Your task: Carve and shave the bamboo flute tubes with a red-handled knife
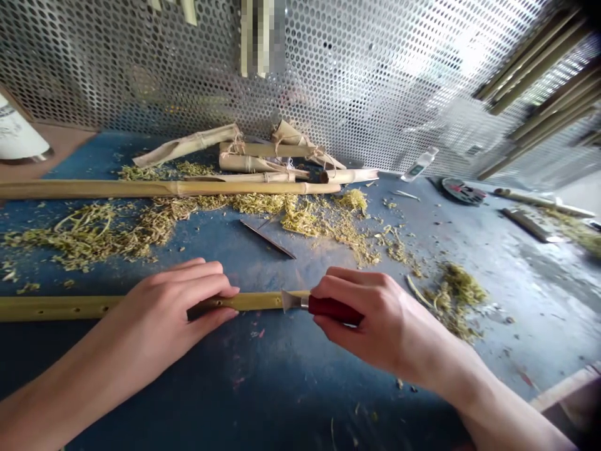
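A thin bamboo tube with a row of small holes, like a bamboo flute (pixel 61 308), lies flat across the blue tabletop. My left hand (pixel 173 300) is wrapped over it, thumb on the near side and fingers on the far side, close to one hole. In my right hand (pixel 361 307) is a carving knife (pixel 328 307) with a dark red handle and a short, flared metal blade. The blade touches the tube beside a hole near its right part. My right fingers cover much of the handle and the tube's right end.
Behind the hands lie a long bamboo pole (pixel 117 189), bamboo offcuts (pixel 272 150), and heaps of shavings (pixel 107 232). A slim dark blade (pixel 267 239) rests before the shavings. A small clear bottle (pixel 420 165) stands near the perforated metal panel (pixel 375 81); a round dish (pixel 464 191) sits farther right.
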{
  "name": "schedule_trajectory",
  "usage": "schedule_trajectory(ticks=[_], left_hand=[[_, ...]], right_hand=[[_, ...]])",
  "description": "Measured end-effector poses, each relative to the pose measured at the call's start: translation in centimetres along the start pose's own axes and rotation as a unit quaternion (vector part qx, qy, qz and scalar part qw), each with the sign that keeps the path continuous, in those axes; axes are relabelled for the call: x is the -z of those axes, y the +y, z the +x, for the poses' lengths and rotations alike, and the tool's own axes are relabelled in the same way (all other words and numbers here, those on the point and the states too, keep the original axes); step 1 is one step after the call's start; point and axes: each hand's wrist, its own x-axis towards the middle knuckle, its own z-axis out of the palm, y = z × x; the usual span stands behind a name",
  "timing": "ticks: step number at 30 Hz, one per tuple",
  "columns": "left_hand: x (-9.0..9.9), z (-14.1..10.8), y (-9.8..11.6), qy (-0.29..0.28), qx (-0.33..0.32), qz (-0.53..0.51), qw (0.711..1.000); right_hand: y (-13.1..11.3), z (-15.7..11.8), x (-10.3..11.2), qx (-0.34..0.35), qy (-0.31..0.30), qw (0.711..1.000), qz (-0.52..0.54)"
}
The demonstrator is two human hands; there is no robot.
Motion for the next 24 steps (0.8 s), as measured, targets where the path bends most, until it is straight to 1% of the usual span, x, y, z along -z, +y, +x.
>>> schedule_trajectory(ticks=[3,7,10,14,16,20,24], left_hand=[[-0.2,-0.2,-0.3,-0.008,0.001,0.002,1.0],[-0.5,-0.6,-1.0,-0.016,0.01,0.004,1.0],[-0.6,-0.6,-1.3,-0.022,0.021,-0.015,0.999],[-0.2,-0.2,-1.0,-0.057,0.058,-0.039,0.996],[-0.1,0.0,-0.8,-0.069,0.062,-0.047,0.995],[0.1,0.3,-0.6,-0.075,0.059,-0.059,0.994],[0.3,0.4,-0.6,-0.081,0.068,-0.061,0.993]], right_hand=[[0.1,0.1,0.1,-0.003,-0.001,1.0,0.021],[0.5,0.3,0.5,-0.006,-0.007,1.0,0.009],[0.7,0.6,0.4,0.005,0.006,1.0,0.024],[0.9,0.6,0.0,0.021,0.01,0.999,0.037],[0.9,0.5,-0.2,0.022,0.01,0.999,0.029],[0.8,0.4,-0.5,0.044,0.022,0.998,0.035],[0.7,0.5,-0.6,0.043,0.025,0.998,0.026]])
